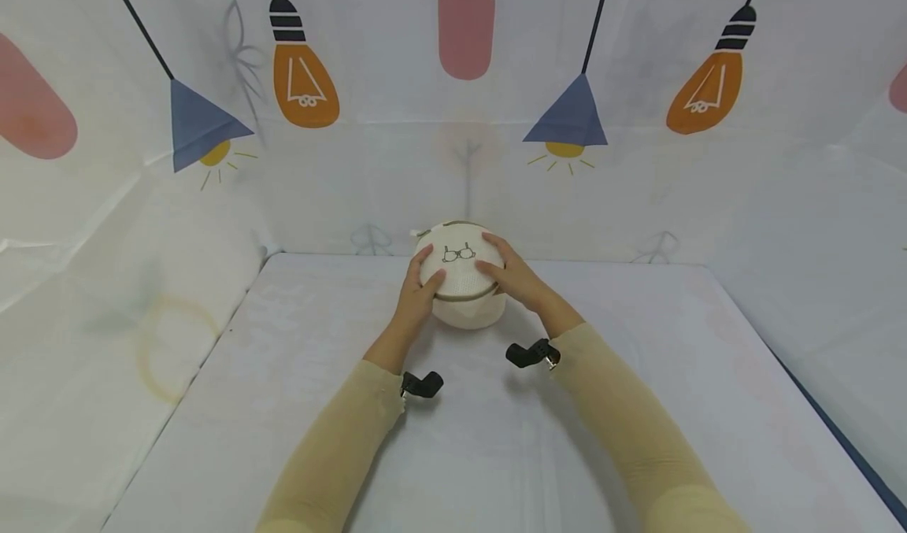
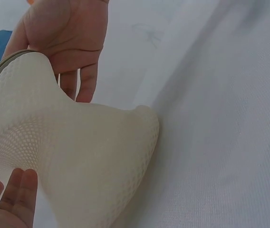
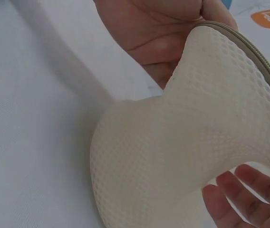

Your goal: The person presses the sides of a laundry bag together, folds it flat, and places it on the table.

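A cream mesh laundry bag [image 1: 462,277] with a zip round its lid stands at the far part of the table. A small dark line drawing like a bra or glasses is on its round top. My left hand [image 1: 418,290] grips the lid's rim from the left, thumb on top. On the opposite side my right hand [image 1: 523,279] holds the rim, thumb and a finger over the lid. Below the rim the mesh wall [image 2: 101,156] sags inward in the left wrist view. The right wrist view shows the brownish zip [image 3: 254,52] running beside my right palm.
The white-covered table [image 1: 482,438] spreads below both forearms. Behind it hangs a white cloth wall [image 1: 397,171] printed with lamps and bulbs, close to the bag. A black wrist camera [image 1: 423,385] sits on the left wrist, another [image 1: 531,353] on the right.
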`<state>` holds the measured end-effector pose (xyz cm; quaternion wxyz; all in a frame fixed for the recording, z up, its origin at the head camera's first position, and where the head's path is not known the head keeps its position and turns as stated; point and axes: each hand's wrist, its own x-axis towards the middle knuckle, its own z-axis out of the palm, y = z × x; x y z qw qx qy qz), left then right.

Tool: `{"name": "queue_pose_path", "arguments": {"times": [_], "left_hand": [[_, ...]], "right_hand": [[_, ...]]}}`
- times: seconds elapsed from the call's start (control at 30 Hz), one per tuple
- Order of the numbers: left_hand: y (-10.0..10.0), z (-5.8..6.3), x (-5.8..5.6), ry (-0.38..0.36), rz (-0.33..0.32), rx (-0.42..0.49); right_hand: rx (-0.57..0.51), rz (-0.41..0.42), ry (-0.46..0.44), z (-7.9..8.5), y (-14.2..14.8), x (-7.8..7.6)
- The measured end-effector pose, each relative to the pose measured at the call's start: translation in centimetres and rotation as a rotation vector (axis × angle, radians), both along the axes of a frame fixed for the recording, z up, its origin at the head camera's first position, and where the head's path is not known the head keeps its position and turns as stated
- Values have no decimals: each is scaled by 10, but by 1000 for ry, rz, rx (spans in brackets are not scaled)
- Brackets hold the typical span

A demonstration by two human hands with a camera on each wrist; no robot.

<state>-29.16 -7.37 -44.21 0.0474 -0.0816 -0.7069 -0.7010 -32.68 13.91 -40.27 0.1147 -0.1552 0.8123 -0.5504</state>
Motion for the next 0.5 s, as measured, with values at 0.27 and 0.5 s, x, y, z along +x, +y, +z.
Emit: {"name": "queue_pose_path", "arguments": {"times": [0.27, 0.5], "left_hand": [[2, 1, 1, 27, 9, 24], [5, -2, 1, 54, 46, 19]], "right_hand": [[-35, 34, -66, -1, 1, 2], [-114, 43, -160, -1, -1, 6]]}}
